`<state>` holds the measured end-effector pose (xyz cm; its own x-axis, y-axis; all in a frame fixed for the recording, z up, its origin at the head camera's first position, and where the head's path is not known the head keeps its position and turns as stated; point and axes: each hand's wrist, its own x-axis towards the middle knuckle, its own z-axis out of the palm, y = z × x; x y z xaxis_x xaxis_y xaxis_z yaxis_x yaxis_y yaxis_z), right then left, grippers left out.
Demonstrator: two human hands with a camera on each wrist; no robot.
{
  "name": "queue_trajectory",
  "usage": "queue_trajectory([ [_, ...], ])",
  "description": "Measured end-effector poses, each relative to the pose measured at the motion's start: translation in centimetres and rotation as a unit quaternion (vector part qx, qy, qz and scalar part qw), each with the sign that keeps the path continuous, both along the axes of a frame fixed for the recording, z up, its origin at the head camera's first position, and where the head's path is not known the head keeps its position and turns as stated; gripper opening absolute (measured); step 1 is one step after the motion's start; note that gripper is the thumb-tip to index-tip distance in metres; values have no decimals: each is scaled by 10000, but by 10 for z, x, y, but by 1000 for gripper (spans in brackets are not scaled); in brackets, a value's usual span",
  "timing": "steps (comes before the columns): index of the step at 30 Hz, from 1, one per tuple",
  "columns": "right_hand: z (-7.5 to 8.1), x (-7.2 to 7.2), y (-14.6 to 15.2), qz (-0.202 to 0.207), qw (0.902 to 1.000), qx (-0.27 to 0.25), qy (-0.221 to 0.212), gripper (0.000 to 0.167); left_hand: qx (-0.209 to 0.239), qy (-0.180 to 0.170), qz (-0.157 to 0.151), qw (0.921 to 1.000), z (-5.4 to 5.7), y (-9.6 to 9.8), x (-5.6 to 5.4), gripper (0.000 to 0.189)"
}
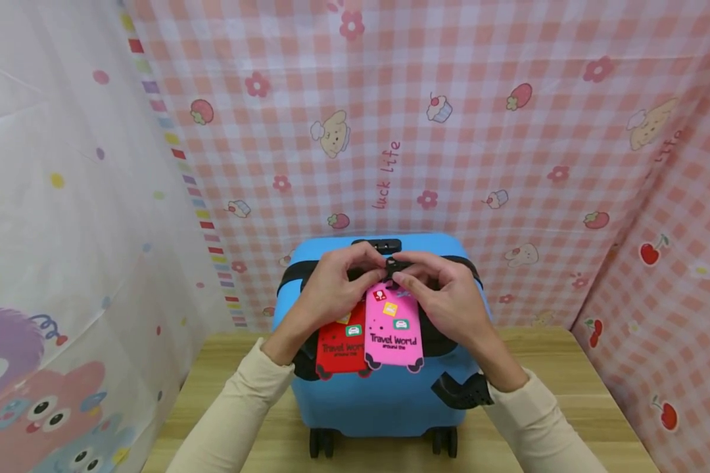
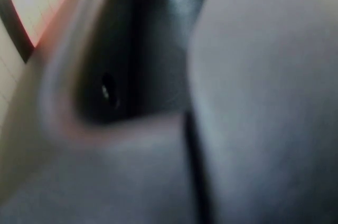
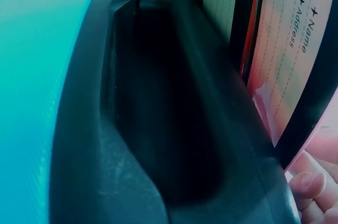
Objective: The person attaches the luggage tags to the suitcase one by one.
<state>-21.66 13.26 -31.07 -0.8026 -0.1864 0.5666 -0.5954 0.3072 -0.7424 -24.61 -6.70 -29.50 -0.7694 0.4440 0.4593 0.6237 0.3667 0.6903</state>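
A pink luggage tag (image 1: 393,328) hangs in front of the blue suitcase (image 1: 384,407), printed "Travel World" with small stickers. It overlaps a red luggage tag (image 1: 340,348) on its left. At the pink tag's top, my left hand (image 1: 334,282) and right hand (image 1: 449,299) pinch its black strap (image 1: 392,269) between thumbs and forefingers. The fingers partly hide the strap. In the right wrist view, the pink tag's back shows a white name card (image 3: 290,49) beside the black handle recess (image 3: 163,108). Blurred dark plastic (image 2: 253,102) fills most of the left wrist view.
The suitcase stands on a wooden surface (image 1: 236,401), with wheels (image 1: 321,443) at the near side. A combination lock (image 1: 384,246) is on its far edge. A black band (image 1: 463,391) hangs at the right wrist. Patterned cloth (image 1: 390,131) encloses the back and sides.
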Motion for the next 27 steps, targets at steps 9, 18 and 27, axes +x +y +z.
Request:
queue_trajectory([
  [9, 0, 0, 0, -88, 10000, 42, 1, 28, 121, -157, -129, 9997, -1, -1, -1, 12],
  [18, 1, 0, -1, -88, 9999, 87, -31, 28, 280, -289, -285, 9988, -1, -3, 0, 26],
  [27, 1, 2, 0, -29, 9999, 8, -117, 28, 462, -461, -467, 9968, -1, -4, 2, 30],
])
